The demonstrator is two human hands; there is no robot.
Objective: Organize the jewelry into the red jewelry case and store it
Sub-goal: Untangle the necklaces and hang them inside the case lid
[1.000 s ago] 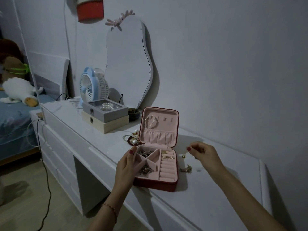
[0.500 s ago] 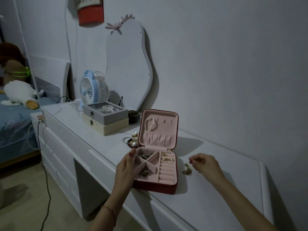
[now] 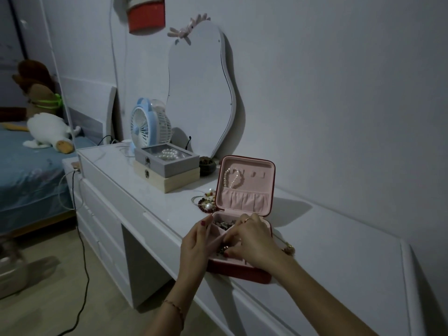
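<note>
The red jewelry case (image 3: 238, 272) lies open on the white dresser, its pink lid (image 3: 246, 187) upright with a pearl bracelet (image 3: 229, 178) hung inside. My left hand (image 3: 197, 248) grips the case's left wall, thumb on the rim. My right hand (image 3: 252, 241) hovers over the base, its curled fingertips pinching a small jewelry piece (image 3: 222, 249) in the front left compartment. More jewelry (image 3: 224, 223) fills the back left compartment. A gold piece (image 3: 288, 250) lies on the dresser right of the case. My right hand hides the ring rolls.
A pile of bracelets and beads (image 3: 206, 202) lies left of the lid. Two stacked boxes (image 3: 167, 169), a blue fan (image 3: 148, 127), a small dark bowl (image 3: 207, 164) and a curvy mirror (image 3: 201, 93) stand behind. The dresser's front edge (image 3: 155, 221) runs just under my wrists.
My right hand came from the dresser right of the case to over the case's front left compartment. My left hand stayed on the case's left side.
</note>
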